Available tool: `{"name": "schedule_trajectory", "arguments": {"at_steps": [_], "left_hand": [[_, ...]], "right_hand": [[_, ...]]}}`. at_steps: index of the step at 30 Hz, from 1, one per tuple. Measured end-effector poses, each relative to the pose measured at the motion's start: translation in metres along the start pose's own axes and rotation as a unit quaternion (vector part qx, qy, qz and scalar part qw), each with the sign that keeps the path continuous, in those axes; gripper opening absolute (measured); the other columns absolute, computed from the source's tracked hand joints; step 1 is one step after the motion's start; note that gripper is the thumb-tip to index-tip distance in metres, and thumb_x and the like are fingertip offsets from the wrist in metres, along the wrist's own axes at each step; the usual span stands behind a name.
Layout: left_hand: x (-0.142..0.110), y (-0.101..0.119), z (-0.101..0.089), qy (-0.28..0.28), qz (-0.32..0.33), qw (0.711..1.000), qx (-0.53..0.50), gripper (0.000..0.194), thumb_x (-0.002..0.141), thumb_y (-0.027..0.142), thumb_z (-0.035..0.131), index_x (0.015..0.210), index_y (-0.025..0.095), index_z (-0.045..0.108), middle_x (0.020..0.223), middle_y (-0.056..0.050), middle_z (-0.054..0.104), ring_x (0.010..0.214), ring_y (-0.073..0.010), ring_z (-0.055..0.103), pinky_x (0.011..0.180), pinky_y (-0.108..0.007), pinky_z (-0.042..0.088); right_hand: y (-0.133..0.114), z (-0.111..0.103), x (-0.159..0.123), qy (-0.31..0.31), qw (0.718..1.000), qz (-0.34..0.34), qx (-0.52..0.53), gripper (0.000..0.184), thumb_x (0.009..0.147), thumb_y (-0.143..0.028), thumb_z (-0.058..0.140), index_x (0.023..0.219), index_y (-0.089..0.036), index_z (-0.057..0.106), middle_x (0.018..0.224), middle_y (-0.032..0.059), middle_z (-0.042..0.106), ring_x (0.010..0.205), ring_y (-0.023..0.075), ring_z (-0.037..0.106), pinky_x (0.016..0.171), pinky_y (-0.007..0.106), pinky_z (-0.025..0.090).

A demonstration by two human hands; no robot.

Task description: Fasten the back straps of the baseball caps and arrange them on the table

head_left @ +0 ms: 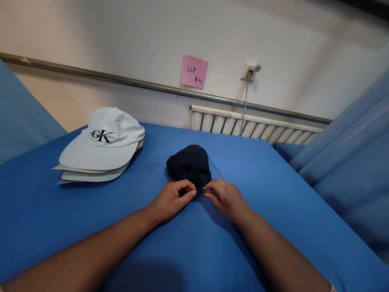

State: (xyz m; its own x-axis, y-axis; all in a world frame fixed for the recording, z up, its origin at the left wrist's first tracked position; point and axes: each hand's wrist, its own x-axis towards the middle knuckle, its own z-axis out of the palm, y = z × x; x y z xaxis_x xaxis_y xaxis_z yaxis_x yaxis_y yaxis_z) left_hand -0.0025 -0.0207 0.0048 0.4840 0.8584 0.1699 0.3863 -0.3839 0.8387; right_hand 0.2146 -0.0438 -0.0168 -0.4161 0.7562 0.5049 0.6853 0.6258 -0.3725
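Note:
A dark cap (190, 164) lies on the blue-covered table, with its strap side towards me. My left hand (174, 198) pinches the cap's dark strap between thumb and fingertips. On the other side of a small gap, my right hand (226, 198) grips a small metal buckle (207, 190) at the strap. Both hands are closed and close together at the cap's near edge. The fingertips partly cover the strap, so how it runs through the buckle cannot be made out.
To the left stands a stack of white caps (105, 140), the top one with black lettering. The blue table cover (170, 259) reaches towards a wall with a radiator (225, 121), a metal pipe (136, 83), a pink note (193, 71) and a socket (249, 72). Blue curtains (349, 162) hang at both sides.

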Motion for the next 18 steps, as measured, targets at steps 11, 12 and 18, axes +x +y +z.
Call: {"name": "schedule_trajectory", "arguments": {"at_steps": [11, 12, 18], "left_hand": [[-0.0007, -0.0019, 0.0024, -0.005, 0.01, 1.0, 0.014, 0.019, 0.087, 0.034, 0.055, 0.087, 0.02, 0.069, 0.081, 0.0, 0.07, 0.076, -0.0156, 0.062, 0.074, -0.028, 0.049], [-0.0009, -0.002, 0.0026, -0.004, 0.011, 1.0, 0.015, 0.02, 0.087, 0.034, 0.055, 0.088, 0.02, 0.069, 0.082, 0.0, 0.07, 0.077, -0.0158, 0.062, 0.075, -0.028, 0.049], [-0.0011, -0.0038, 0.0054, -0.001, 0.009, 1.0, 0.009, 0.018, 0.087, 0.034, 0.056, 0.09, 0.021, 0.069, 0.083, 0.0, 0.071, 0.077, -0.0159, 0.064, 0.075, -0.028, 0.05]], "right_hand": [[0.001, 0.005, -0.0003, 0.0, 1.0, -0.008, -0.007, 0.012, 0.093, -0.023, 0.055, 0.102, -0.018, 0.06, 0.09, 0.0056, 0.068, 0.081, 0.0184, 0.064, 0.073, 0.031, 0.05], [0.0009, 0.0053, -0.0003, 0.0, 1.0, -0.01, -0.005, 0.012, 0.093, -0.024, 0.055, 0.102, -0.018, 0.06, 0.091, 0.0058, 0.068, 0.081, 0.0185, 0.064, 0.073, 0.031, 0.051], [-0.0021, 0.008, -0.001, -0.012, 1.0, -0.018, 0.0, 0.013, 0.093, -0.025, 0.056, 0.103, -0.019, 0.06, 0.092, 0.0061, 0.068, 0.083, 0.0184, 0.065, 0.075, 0.031, 0.051]]}}
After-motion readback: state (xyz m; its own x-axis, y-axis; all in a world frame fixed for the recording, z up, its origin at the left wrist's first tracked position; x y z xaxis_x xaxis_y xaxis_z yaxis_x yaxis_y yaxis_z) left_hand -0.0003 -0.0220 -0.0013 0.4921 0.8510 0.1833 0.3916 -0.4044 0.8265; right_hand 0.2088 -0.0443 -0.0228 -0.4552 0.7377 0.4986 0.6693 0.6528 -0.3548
